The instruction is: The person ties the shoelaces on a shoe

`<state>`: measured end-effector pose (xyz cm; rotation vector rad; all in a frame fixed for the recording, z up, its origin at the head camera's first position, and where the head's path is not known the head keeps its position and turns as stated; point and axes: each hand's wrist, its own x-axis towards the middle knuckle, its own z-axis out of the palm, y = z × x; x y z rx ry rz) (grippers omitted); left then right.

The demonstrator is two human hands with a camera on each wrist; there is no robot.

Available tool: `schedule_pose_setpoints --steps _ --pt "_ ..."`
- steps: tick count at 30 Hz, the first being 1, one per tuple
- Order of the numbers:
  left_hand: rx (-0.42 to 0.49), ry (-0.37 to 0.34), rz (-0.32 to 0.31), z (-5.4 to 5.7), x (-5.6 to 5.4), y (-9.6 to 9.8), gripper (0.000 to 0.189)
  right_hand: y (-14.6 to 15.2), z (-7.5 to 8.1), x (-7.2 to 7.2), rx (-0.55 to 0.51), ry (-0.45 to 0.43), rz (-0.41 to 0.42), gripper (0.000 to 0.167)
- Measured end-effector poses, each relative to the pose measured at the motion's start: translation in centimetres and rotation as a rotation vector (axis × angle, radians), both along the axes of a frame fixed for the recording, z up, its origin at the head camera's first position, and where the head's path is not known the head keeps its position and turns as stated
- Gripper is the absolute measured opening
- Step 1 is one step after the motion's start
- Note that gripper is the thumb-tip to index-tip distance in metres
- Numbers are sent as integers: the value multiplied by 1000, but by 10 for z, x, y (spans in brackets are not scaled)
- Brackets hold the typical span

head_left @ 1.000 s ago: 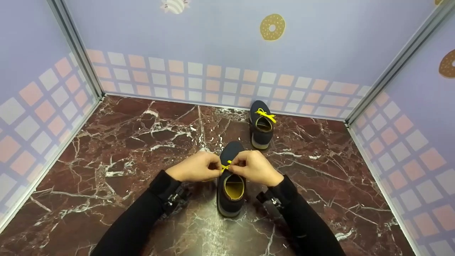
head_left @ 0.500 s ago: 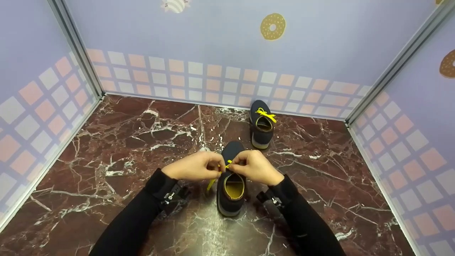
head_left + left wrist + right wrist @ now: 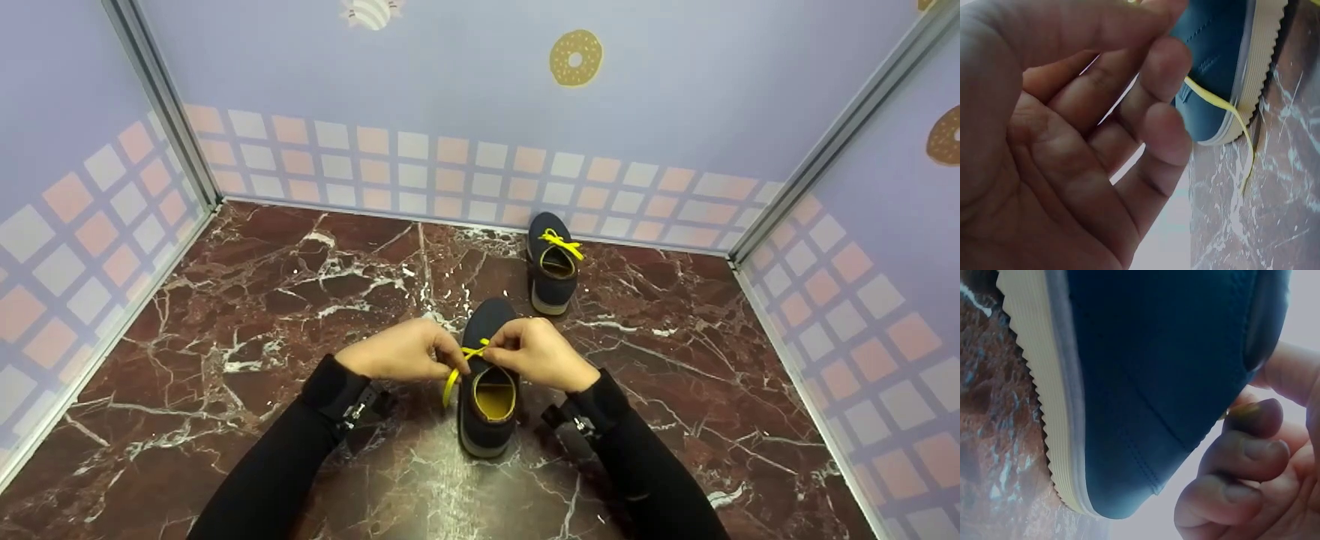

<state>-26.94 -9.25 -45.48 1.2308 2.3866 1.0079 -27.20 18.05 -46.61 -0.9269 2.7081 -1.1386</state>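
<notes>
A dark shoe [image 3: 489, 319] with a yellow lining stands on the floor between my hands, toe pointing away. Its yellow shoelace [image 3: 449, 390] crosses the top of the shoe, and one end droops over the left side. My left hand [image 3: 401, 350] pinches the lace with thumb and forefinger just left of the shoe's opening. On the other side, the thumb and forefinger of my right hand [image 3: 546, 354] pinch the lace close to the knot. The left wrist view has a loose strand [image 3: 1219, 101] running down past the pale ribbed sole. My right fingers [image 3: 1241, 453] curl beside the upper.
A matching shoe [image 3: 551, 296] with a yellow bow stands farther back, near the rear wall. Purple panels with a checked band [image 3: 412, 172] enclose the dark red marbled floor [image 3: 300, 450] at the back and both sides.
My left hand has drawn slightly left and down from the knot, and a yellow strand now hangs in view beside the shoe. The right hand and both shoes have stayed in place.
</notes>
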Motion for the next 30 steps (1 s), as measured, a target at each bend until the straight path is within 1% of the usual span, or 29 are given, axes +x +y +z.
schedule_pose_setpoints --steps 4,8,10,13,16,20,23,26,28,30 --pt "5 -6 11 2 1 -2 26 0 0 0 4 -1 2 10" --pt "37 9 24 4 3 -1 12 -1 1 0 10 0 4 10" --pt "55 22 33 4 4 0 7 0 1 0 14 -2 4 10" --pt "78 30 38 2 5 3 5 0 1 0 14 -1 7 10" --pt "95 32 32 0 5 6 6 1 0 0 9 1 12 10" --pt "120 35 26 -4 4 8 18 1 0 0 1 0 22 11" --pt "136 18 42 -7 4 9 24 1 0 0 -2 -4 27 11" --pt "143 -9 58 -9 4 10 25 1 -1 0 3 -2 27 11" --pt "145 -23 59 -10 4 10 25 1 -1 0 7 4 26 11" --pt "150 -43 47 -11 4 11 23 1 -1 0 9 9 26 11"
